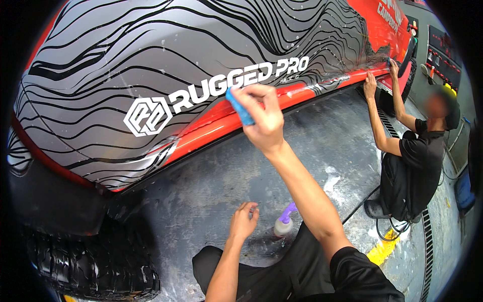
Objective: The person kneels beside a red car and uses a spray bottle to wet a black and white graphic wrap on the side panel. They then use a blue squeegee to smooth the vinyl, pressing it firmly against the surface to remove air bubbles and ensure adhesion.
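A person's right hand (264, 121) clasps a blue pad (241, 106) by the red lower edge (211, 130) of a car (201, 45); the left hand (243, 222), fingers loosely parted, hovers over grey floor (186, 194) near a purple-topped bottle (283, 227).

Room is open below the car's red sill (214, 130), up from the left hand (244, 221). The right hand (266, 117) blocks the sill's middle, a co-worker's hand (370, 86) its right end; well below stand a spray bottle (283, 227) and, leftward, a tire (95, 264).

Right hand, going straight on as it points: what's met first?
Likely the car's grey, black-lined side panel, through the blue pad the right hand holds; whether pad and panel touch is unclear.
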`<control>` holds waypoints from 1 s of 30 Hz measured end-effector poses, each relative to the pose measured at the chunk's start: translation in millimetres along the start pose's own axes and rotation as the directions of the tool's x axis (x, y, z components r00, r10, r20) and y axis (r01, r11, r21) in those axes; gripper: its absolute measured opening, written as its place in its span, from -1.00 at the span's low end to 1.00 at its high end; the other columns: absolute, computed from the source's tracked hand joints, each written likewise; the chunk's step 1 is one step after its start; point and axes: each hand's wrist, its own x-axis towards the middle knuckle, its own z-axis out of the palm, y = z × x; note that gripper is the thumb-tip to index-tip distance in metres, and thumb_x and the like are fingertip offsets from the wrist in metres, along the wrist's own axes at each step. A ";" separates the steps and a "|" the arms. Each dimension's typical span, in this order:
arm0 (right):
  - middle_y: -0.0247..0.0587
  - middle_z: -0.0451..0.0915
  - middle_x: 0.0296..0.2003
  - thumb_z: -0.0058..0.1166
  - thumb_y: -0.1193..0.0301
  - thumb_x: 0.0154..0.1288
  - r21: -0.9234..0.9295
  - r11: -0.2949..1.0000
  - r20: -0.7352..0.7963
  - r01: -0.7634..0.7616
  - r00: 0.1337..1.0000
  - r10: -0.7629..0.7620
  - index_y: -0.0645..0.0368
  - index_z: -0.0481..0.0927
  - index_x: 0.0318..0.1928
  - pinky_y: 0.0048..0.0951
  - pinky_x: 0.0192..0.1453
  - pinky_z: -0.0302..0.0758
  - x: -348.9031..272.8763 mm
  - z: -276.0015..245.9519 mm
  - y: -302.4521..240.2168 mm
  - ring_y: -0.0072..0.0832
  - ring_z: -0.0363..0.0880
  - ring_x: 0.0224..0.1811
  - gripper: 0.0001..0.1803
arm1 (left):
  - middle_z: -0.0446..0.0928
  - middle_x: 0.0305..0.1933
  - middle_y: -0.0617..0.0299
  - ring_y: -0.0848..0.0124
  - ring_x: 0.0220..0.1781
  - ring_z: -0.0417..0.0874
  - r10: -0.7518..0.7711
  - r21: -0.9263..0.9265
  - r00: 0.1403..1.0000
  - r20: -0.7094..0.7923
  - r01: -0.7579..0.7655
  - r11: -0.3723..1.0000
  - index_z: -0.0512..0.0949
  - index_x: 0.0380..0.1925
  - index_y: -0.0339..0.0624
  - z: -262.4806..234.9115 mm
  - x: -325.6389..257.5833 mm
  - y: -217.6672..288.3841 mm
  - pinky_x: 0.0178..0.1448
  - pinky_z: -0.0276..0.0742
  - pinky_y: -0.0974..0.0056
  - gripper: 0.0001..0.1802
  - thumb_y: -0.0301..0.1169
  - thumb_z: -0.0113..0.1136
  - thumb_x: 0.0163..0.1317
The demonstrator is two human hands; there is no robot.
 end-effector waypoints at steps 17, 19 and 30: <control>-0.12 0.59 0.02 0.45 0.77 0.00 -0.034 0.997 -0.001 0.063 0.998 -0.063 0.14 0.79 0.29 -0.27 -0.06 0.68 2.7 5.6 4.2 -0.23 0.65 -0.03 -0.26 | 0.79 0.06 -0.04 0.03 0.02 0.88 0.025 -0.012 0.999 0.024 -0.024 1.000 0.74 0.05 -0.24 11.1 0.9 -6.7 0.12 0.75 -0.03 -0.74 -0.36 0.31 0.48; -0.12 0.60 0.01 0.50 0.73 0.10 -0.050 0.997 -0.008 0.058 0.998 -0.058 0.11 0.79 0.29 -0.29 -0.08 0.68 -1.2 2.3 4.1 -0.25 0.66 -0.05 -0.32 | 0.79 0.06 -0.04 0.02 0.02 0.88 0.015 -0.020 1.000 0.027 -0.014 1.000 0.74 0.04 -0.25 8.9 -2.3 -3.7 0.12 0.75 -0.04 -0.75 -0.36 0.31 0.48; -0.13 0.61 -0.01 0.49 0.79 0.09 -0.134 0.981 0.048 0.141 0.990 -0.136 0.18 0.85 0.19 -0.36 -0.10 0.70 8.8 -4.5 4.2 -0.31 0.67 -0.10 -0.40 | 0.78 0.07 -0.04 0.05 0.05 0.87 0.001 -0.014 0.999 0.033 0.000 1.000 0.76 0.08 -0.26 5.6 -1.8 -2.3 0.14 0.74 0.03 -0.73 -0.39 0.33 0.48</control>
